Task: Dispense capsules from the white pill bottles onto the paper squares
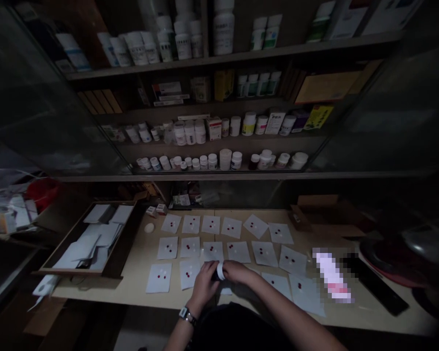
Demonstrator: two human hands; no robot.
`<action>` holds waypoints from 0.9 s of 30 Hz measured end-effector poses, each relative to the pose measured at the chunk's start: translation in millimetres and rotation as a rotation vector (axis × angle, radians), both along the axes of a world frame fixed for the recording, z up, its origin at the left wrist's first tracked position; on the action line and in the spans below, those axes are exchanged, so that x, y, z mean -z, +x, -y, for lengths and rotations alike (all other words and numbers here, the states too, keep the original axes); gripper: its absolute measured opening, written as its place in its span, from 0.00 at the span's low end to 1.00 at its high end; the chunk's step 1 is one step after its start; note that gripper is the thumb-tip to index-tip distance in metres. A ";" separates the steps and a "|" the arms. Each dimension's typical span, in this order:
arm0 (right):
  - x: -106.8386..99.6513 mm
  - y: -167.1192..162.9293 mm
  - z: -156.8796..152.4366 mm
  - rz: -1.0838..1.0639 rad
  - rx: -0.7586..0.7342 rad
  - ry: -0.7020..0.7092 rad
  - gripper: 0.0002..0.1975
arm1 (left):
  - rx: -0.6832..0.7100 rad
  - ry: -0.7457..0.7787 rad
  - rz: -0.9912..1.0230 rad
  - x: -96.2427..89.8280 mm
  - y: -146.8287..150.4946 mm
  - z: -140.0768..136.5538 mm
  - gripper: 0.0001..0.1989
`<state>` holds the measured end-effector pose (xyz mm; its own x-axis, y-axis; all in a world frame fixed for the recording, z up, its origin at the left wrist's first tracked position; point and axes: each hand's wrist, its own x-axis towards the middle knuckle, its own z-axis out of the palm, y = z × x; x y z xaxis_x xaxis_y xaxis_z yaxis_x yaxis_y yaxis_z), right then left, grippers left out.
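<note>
My left hand (205, 283), with a watch (188, 316) on its wrist, is closed around a small bottle at the table's front edge. The bottle's white cap (220, 271) shows between my two hands; most of its body is hidden by the fingers and looks dark. My right hand (236, 271) is closed at the cap, its fingertips partly hidden. Around them, square white papers (158, 284) lie in rows, each bearing a few dark red and white pills (188, 274). One sheet (226, 291) lies partly under my hands.
A wooden drawer (122, 236) of white papers stands left, near a round white lid (149, 227). To the right are a cardboard box (318, 201), a black phone-like slab (384, 290) and a pixelated patch. Shelves (219, 176) of medicine bottles rise behind.
</note>
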<state>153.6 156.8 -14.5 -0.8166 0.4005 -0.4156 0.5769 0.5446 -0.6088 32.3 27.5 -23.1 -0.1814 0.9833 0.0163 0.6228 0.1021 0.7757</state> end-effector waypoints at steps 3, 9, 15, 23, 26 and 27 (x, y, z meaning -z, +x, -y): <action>-1.3 3.1 -2.6 0.008 -0.034 0.018 0.10 | 0.002 0.005 0.015 -0.7 2.2 -0.7 0.33; -6.0 9.4 -8.0 0.000 -0.030 -0.050 0.10 | 0.030 0.009 0.052 -0.5 6.5 -2.7 0.31; -10.3 16.6 -10.7 -0.004 -0.041 -0.119 0.09 | 0.039 0.023 0.081 0.4 7.6 -3.1 0.28; -19.6 25.4 -15.0 -0.208 -0.105 -0.250 0.09 | 0.004 0.035 0.020 -2.0 -4.5 2.5 0.30; -23.9 19.7 -10.4 -0.187 -0.060 -0.174 0.12 | 0.003 0.024 -0.054 -9.4 -6.1 2.4 0.31; -23.7 16.7 -7.3 -0.223 -0.018 -0.139 0.12 | -0.025 0.025 -0.092 -13.1 -6.3 1.9 0.32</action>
